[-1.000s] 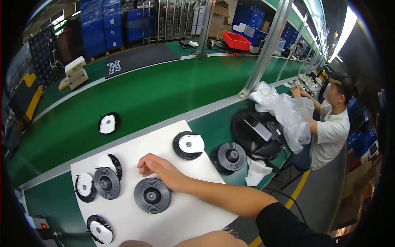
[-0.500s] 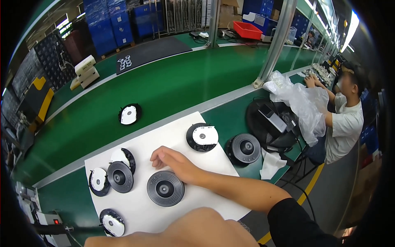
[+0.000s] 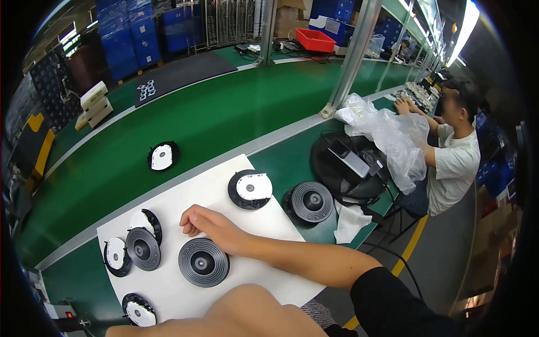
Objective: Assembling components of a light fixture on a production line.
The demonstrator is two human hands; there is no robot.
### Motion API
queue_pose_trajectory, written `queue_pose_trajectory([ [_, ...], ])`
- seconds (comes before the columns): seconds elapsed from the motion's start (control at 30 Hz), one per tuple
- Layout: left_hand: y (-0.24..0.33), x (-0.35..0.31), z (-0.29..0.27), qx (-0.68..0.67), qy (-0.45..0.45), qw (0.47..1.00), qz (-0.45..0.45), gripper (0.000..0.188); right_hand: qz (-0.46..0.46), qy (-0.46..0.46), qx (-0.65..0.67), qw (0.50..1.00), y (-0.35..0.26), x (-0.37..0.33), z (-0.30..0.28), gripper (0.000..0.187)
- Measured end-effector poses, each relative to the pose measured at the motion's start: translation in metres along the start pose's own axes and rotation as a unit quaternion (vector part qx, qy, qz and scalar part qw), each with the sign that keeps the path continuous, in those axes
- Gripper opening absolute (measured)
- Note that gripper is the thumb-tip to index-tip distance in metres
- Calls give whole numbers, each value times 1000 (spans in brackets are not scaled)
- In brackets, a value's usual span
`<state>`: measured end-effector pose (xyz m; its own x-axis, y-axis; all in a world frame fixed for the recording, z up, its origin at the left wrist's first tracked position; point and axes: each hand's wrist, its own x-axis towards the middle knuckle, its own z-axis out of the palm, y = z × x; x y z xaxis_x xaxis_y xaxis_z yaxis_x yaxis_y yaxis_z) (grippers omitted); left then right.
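The right hand [image 3: 210, 227] rests on the white sheet [image 3: 269, 224], fingers curled loosely under, knuckles down, gripping nothing. It sits just above and to the right of the grey ribbed disc [image 3: 204, 262], near it but apart. That disc lies flat, ribbed face up, near the middle of the sheet. The left hand is not visible; only a left forearm [image 3: 247, 314] crosses the bottom of the view, so I cannot tell how its fingers stand.

Relative to the grey ribbed disc: a stacked pair [image 3: 144, 238], ribbed disc overlapping a white-faced one, lies to its left; a further white-faced disc [image 3: 115, 255] sits beyond that at the sheet's left edge; another [image 3: 138, 310] lies below left, at the lower edge; a white-faced disc [image 3: 250, 189] lies above right, near the upper edge. A second ribbed disc [image 3: 308, 202] is off the sheet, further right, on the green bench [image 3: 292, 163]. One white-faced disc [image 3: 163, 156] sits alone on the conveyor belt [image 3: 224, 106], well above.

Risks, as judged:
- The left forearm is close over the lower disc; a sweep could push it off the sheet.
- The overlapped pair may slide if nudged.
- The edge-placed discs are poorly supported.
- A co-worker [image 3: 457, 157] handles a plastic bag [image 3: 393, 140] well to the right; no interference is likely.
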<state>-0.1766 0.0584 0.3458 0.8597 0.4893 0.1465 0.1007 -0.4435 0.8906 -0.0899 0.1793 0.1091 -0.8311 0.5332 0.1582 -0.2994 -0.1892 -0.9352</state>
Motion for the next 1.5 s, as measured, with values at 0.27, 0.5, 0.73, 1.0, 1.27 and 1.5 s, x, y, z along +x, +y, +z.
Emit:
queue_pose_trajectory([
  [0.27, -14, 5, 0, -151, -1, 987, 57, 60, 5, 2, 18, 1000, 5, -2, -2, 28],
  [0.5, -28, 4, 2, -288, -1, 953, 94, 66, 11, -11, 13, 1000, 9, -5, -1, 31],
  [0.73, -53, 14, 0, -431, -16, 892, 132, 72, -1, 5, 7, 1000, 8, -1, -9, 30],
  [1.0, -24, 12, 14, -473, 69, 878, 13, 60, -14, 5, 25, 1000, 10, -3, -1, 28],
  [1.27, 32, 11, 25, -407, 216, 854, -242, 34, -17, 3, 36, 999, 10, 0, -2, 27],
  [1.5, 35, 18, 29, -389, 261, 863, -192, 30, -12, 19, 28, 999, 13, -5, -4, 27],
])
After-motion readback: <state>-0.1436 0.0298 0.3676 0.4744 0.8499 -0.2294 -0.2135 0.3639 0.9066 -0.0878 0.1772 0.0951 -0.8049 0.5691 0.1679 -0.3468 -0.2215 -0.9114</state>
